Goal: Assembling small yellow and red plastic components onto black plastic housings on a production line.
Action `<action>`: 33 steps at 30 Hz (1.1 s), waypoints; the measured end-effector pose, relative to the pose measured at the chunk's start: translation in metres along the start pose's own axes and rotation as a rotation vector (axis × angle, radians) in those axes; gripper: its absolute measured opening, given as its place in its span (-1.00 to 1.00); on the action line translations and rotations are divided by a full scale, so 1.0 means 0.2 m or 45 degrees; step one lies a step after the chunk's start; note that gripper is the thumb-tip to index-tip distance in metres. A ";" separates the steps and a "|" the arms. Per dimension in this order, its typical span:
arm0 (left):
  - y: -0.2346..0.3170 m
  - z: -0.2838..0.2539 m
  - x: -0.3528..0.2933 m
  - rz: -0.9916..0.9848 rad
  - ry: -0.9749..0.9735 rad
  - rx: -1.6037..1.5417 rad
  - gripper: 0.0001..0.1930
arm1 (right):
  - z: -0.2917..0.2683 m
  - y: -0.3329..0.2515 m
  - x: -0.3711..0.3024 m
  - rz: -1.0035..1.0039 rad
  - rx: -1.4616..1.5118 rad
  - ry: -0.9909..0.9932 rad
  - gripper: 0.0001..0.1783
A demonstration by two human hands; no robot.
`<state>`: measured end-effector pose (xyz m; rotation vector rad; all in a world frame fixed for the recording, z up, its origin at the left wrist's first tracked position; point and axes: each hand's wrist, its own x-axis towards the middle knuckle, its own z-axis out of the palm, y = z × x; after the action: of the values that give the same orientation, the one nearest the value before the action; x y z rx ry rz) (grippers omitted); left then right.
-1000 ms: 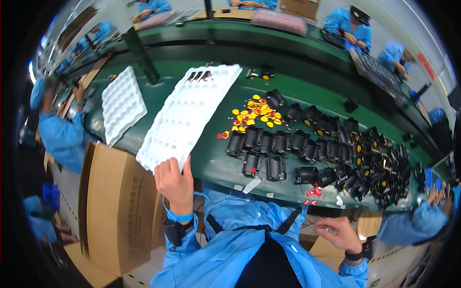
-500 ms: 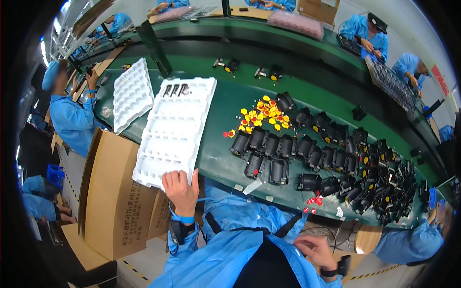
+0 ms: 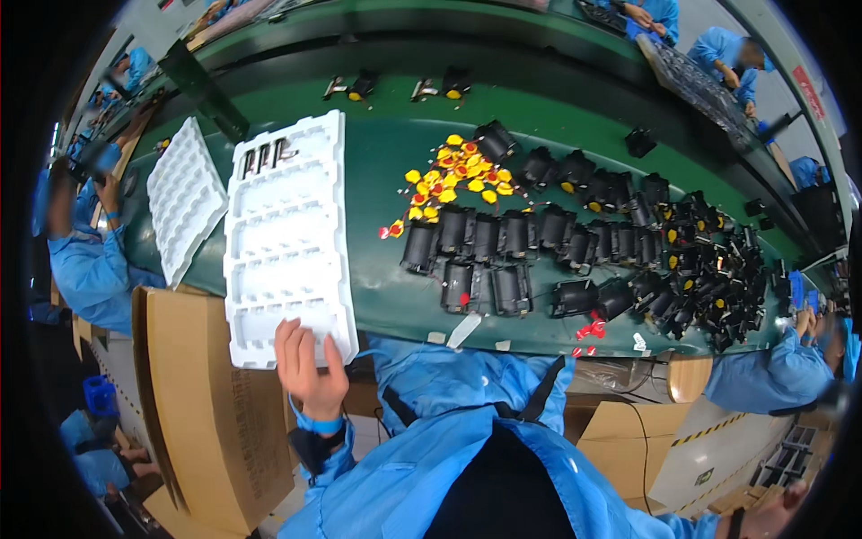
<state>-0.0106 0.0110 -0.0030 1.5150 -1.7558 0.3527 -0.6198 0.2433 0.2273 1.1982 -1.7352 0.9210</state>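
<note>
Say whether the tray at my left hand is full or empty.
Mostly empty: the white tray holds a few dark parts in its far row; the other rows look bare, your left hand covering some.

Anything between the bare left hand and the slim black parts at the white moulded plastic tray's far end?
Nothing separate is visible in between. From the bare left hand, at the near end of the white moulded plastic tray, only the tray's own ridges cross the way to the slim black parts.

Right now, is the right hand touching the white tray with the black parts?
Apart. The head view shows the right hand near the lower right edge and the white tray on the left, the blue jacket between them.
</note>
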 end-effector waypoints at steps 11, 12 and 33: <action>0.28 0.29 0.18 -0.034 -0.354 -0.064 -0.62 | 2.37 -0.77 0.02 -0.116 0.656 -0.988 -0.67; 0.25 0.29 0.14 -0.029 -0.344 -0.061 -0.62 | 2.53 -0.80 0.02 -0.192 0.605 -1.042 -0.61; 0.08 0.14 -0.07 -0.355 -0.248 -0.200 -0.82 | 1.91 -0.70 0.41 -0.224 0.440 -0.596 -0.82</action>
<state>-0.0367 0.0073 -0.0266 1.6954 -1.6447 -0.0742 -0.5854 -0.1667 0.1653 1.8835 -1.8285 0.9062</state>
